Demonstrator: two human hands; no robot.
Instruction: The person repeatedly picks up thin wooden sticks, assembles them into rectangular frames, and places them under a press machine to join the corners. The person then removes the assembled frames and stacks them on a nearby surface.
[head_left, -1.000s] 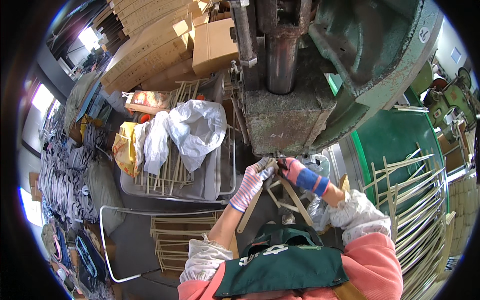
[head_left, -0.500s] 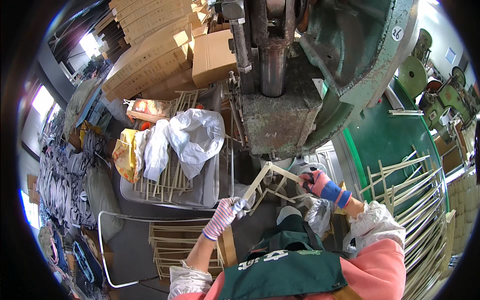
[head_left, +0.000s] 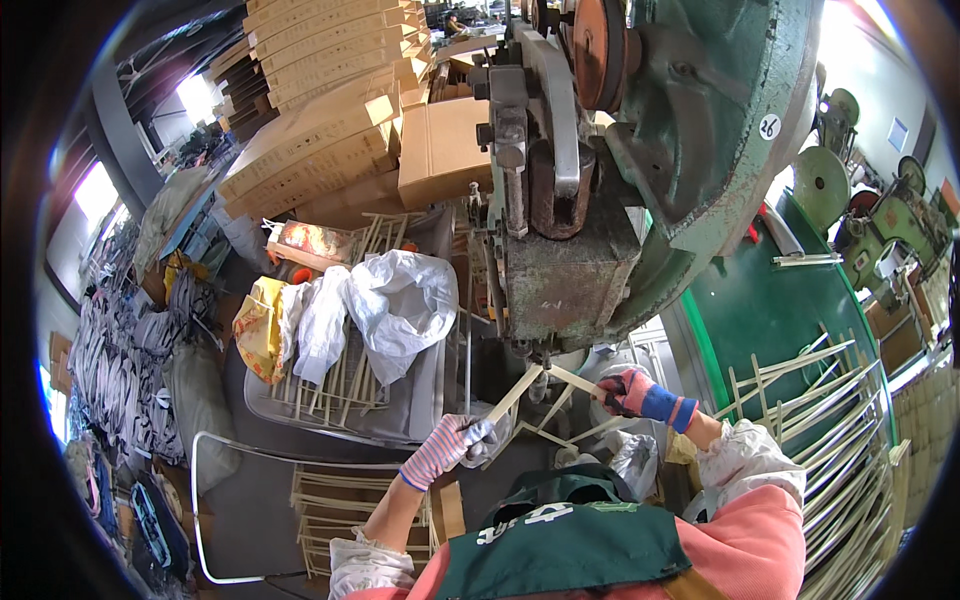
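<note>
Under the punch head of the green press [head_left: 690,150], at the centre of the view, item one: a pale wooden frame [head_left: 545,400] of thin slats, its apex up at the tool and its legs spreading toward six o'clock. Our left hand [head_left: 455,445], in a striped knit glove, is closed around the lower end of the left slat at seven o'clock from the apex. Our right hand [head_left: 630,390], in a red and blue glove, is clamped on the right slat at three o'clock.

Item two, at nine o'clock from the frame: a grey metal tray [head_left: 420,400] of loose slats, with white plastic bags [head_left: 400,300] and a yellow bag [head_left: 258,325] heaped on them.

Item three, at seven o'clock: stacked finished frames [head_left: 340,495] inside a wire rack [head_left: 195,500].

Item four, at eleven o'clock: cardboard boxes [head_left: 440,150] piled high.

Item five, at four o'clock: more slat frames [head_left: 840,430] leaning along a green guard [head_left: 760,310].

Item six, at six o'clock: our green apron [head_left: 560,545] over pink sleeves.
</note>
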